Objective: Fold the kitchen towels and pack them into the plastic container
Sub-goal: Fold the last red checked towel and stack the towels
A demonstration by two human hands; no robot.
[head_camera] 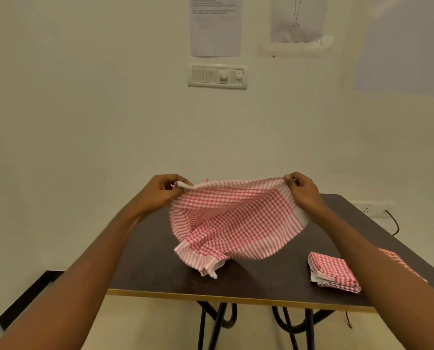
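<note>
Fingers of the left hand [160, 192] are curled and clamped on one top corner of a red-and-white checked kitchen towel [236, 223]. Those of the right hand [303, 189] pinch the opposite top corner. The towel is held stretched between the two hands above the middle of the dark desk [160, 269]. Its lower part sags, and a crumpled bottom corner touches the desk surface towards the near edge.

A folded towel [333, 271] of the same check lies flat by the near right corner, well apart from the held one. A strip of checked cloth [397, 261], perhaps another towel, shows along the right edge, mostly hidden behind the right forearm.

On the wall beyond the far edge are a white switch panel [217, 76] and above it a printed sheet [215, 26] whose lines of text are too blurred to read. Beside that hangs a second sheet [298, 18] with a faint line drawing. A wall socket [372, 209] with a dark cable sits past the far right corner.
</note>
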